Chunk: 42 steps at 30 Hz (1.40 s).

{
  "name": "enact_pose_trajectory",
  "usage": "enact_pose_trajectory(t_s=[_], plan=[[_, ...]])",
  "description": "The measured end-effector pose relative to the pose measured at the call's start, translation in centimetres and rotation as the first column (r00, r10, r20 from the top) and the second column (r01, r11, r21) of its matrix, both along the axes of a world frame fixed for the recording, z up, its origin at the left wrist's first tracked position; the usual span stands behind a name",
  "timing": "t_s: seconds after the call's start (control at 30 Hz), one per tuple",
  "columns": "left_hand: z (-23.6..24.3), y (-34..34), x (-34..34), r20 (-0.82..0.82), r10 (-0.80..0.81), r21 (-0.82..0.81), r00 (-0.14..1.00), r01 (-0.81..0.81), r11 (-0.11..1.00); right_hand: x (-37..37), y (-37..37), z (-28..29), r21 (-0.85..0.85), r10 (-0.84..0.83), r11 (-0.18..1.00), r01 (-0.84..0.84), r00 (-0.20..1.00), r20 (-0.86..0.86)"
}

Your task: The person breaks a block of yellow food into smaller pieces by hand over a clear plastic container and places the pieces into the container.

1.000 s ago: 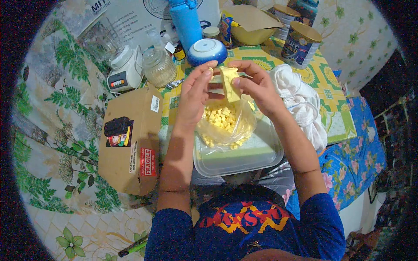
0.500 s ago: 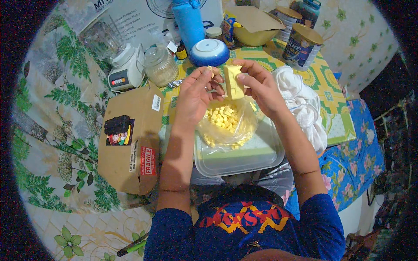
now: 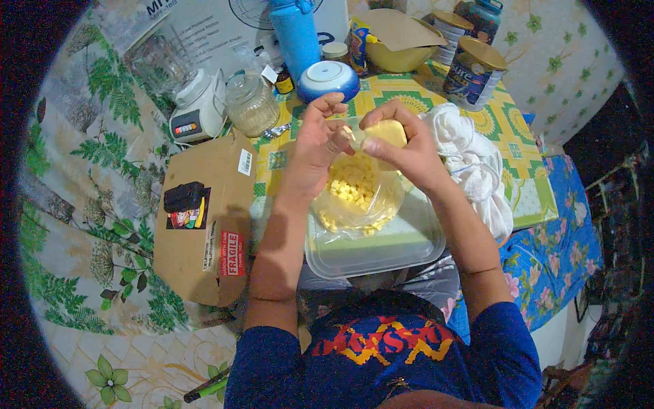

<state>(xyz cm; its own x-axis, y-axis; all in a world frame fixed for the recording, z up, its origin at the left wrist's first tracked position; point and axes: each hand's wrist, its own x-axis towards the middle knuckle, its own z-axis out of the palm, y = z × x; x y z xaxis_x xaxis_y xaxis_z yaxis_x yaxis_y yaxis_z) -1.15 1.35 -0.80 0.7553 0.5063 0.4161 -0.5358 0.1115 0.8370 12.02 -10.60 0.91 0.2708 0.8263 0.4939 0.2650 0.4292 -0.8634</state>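
My right hand [image 3: 403,144] grips a pale yellow block [image 3: 390,129], its broad face turned up, above a clear plastic bag [image 3: 381,208]. My left hand [image 3: 320,150] is beside the block's left end. Between its thumb and a finger is a small yellow piece [image 3: 348,133], while the other fingers are raised and bent. Many small yellow cubes [image 3: 353,187] fill the open bag. Underneath the bag is a clear plastic tub [image 3: 402,255], standing at the table's near edge.
On the left stand a cardboard box [image 3: 197,255], a blender [image 3: 197,105] and a glass jar [image 3: 252,105]. A blue-and-white bowl [image 3: 328,83], a blue bottle [image 3: 295,34], a yellowish bowl [image 3: 402,58] and a tin [image 3: 475,73] are behind. White cloth [image 3: 470,167] lies right.
The block has turned from upright on edge to showing its broad face. My left hand has moved slightly right and down, bringing the small yellow piece near the block.
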Motion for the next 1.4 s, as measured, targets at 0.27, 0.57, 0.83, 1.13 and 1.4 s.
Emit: enact_pose_trajectory(t_s=[0.27,0.57,0.83,1.13,1.4], plan=[[-0.4,-0.1,0.3,-0.034,0.018,0.102,0.999,-0.014,0.995,0.0,-0.3,0.5,0.215,-0.064,0.977,-0.005,0.948,0.312],[-0.3,-0.3,0.3,-0.023,-0.026,0.055,0.999,0.027,0.998,0.1,-0.3,0.4,0.225,-0.034,0.974,-0.021,0.970,0.239],[0.3,-0.4,0.0,-0.086,-0.092,0.056,0.992,0.097,0.994,0.7,-0.5,0.6,0.145,0.068,0.986,-0.079,0.994,0.081],[-0.2,-0.2,0.3,-0.079,-0.232,-0.052,0.970,0.228,0.972,0.4,-0.9,1.1,0.112,0.207,0.969,-0.222,0.970,0.127],[0.5,-0.8,0.2,-0.097,-0.221,-0.030,0.970,0.219,0.975,0.4,-1.2,1.3,0.029,0.183,0.982,-0.187,0.977,0.112]])
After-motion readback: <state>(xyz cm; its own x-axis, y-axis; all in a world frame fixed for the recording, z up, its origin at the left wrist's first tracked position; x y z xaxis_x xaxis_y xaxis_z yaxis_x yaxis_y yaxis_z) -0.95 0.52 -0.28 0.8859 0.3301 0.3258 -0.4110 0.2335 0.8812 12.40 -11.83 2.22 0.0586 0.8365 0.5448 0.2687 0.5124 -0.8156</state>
